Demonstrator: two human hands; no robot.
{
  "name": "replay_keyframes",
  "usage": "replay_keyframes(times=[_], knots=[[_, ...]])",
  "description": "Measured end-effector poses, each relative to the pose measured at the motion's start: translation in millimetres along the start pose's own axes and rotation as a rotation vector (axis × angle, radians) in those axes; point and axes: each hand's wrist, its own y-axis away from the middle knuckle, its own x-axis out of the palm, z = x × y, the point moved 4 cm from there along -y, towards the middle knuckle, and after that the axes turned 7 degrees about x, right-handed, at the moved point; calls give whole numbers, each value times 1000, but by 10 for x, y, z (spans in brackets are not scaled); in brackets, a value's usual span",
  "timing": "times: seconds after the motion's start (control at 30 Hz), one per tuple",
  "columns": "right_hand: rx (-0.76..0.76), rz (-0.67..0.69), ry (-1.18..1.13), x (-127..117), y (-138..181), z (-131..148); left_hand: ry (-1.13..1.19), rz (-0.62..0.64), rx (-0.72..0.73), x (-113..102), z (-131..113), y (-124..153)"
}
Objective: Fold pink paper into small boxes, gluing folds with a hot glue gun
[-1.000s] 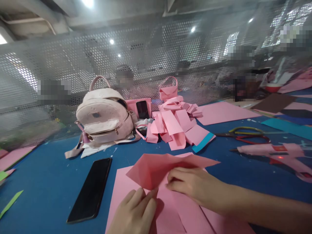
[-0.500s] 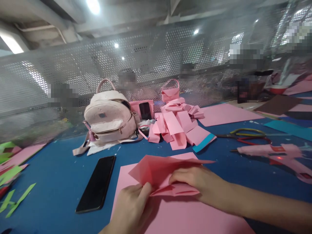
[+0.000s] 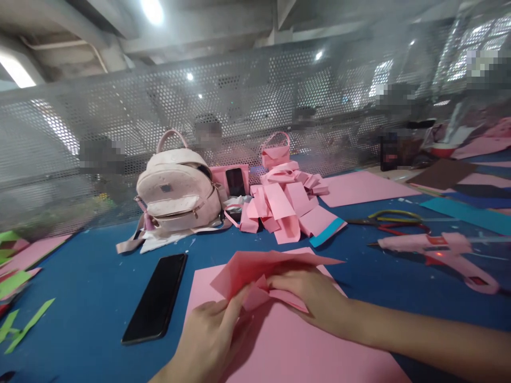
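Note:
A folded pink paper piece (image 3: 255, 268) rests on a large flat pink sheet (image 3: 287, 346) at the near edge of the blue table. My left hand (image 3: 207, 335) pinches the folded piece's lower left corner, fingers pressed together on it. From the right, my right hand (image 3: 311, 295) lies over the fold, its fingers pressing the layers down. Both hands touch the same folded piece.
A black phone (image 3: 156, 304) lies left of the sheet. Behind stand a pale pink backpack (image 3: 175, 194), a heap of pink paper strips (image 3: 285, 205) and a small paper bag (image 3: 275, 154). Scissors (image 3: 395, 219) and a pink glue gun (image 3: 435, 250) lie right. Green scraps (image 3: 24, 324) lie left.
The folded piece has been flattened lower onto the sheet. My left hand moved up to grip its corner, and my right hand slid left over the fold.

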Motion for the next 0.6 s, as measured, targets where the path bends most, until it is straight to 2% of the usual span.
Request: replay_keyframes(times=[0.1,0.23,0.4,0.6], knots=[[-19,-26,36,1,1,23,39,-11,53,-95,0,-5],[-27,-96,103,26,-2,11,-62,-64,216,-214,7,35],[-19,-215,211,85,-23,-50,-132,-14,346,-211,40,109],[-14,-153,228,131,-44,-45,-148,12,398,-166,-10,105]])
